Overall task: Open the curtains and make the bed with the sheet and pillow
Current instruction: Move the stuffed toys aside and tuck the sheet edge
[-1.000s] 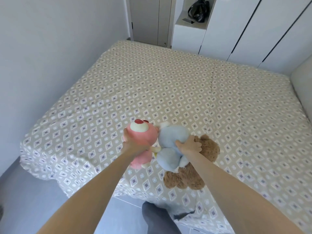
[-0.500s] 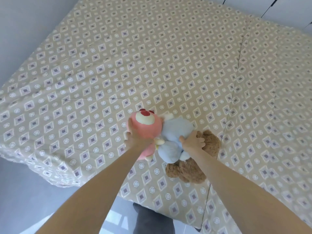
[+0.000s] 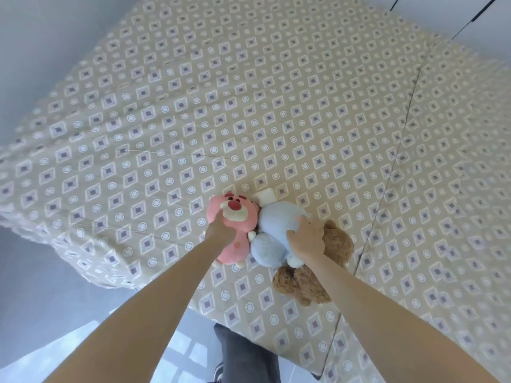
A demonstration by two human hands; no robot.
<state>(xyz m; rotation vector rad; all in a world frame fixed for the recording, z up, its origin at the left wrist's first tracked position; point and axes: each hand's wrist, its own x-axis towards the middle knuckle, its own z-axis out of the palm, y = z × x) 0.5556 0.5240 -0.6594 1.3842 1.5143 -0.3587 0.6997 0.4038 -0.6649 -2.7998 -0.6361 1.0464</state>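
While both hands press the toys down:
Left hand point(image 3: 221, 230) grip: closed around the pink plush point(image 3: 235, 239).
Right hand point(image 3: 305, 239) grip: fingers spread over the blue plush point(image 3: 272, 230), beside the brown bear point(image 3: 312, 280).
Sheet point(image 3: 249, 106): spread flat on the bed, under the pink plush.
Pillow: not in view.
Risk: dragging the toys could wrinkle the sheet around the pink plush.

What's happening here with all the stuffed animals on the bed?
A person leans over a bed covered with a patterned sheet. The left hand grips a pink plush, and the right hand rests across a pale blue plush and a brown teddy bear. All three toys lie bunched together near the bed's near edge.
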